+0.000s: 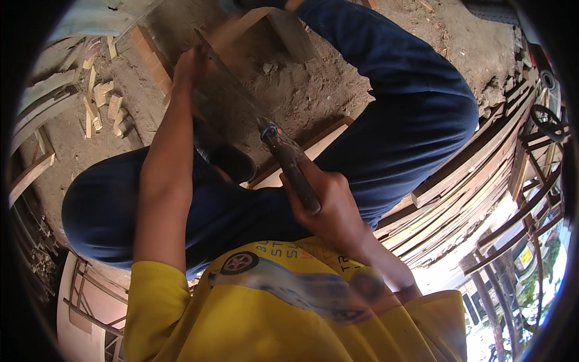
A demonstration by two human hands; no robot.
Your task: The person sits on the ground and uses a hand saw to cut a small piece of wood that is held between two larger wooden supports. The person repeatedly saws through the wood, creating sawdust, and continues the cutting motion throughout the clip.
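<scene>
My right hand (pixel 329 202) is wrapped round the dark handle of a long-bladed tool (pixel 241 89), in front of my yellow shirt. Its narrow blade slants away to the upper left and tapers to a point; teeth cannot be made out. Beside the blade's far part is my left hand (pixel 188 67), its fingers curled and blurred. A pale length of wood (pixel 241 27) runs from near those fingers toward the upper right. What the left fingers grip is too smeared to tell. A thick wood block (pixel 291 35) stands beside that length.
I sit with dark blue trouser legs (pixel 416 127) bent on either side of the dirt ground (pixel 313 90). Small wood offcuts (pixel 114 107) lie at the left, near a reddish-brown wood piece (pixel 151 57). Stacked boards (pixel 464 196) line the right side. Another board (pixel 325 136) lies by my right leg.
</scene>
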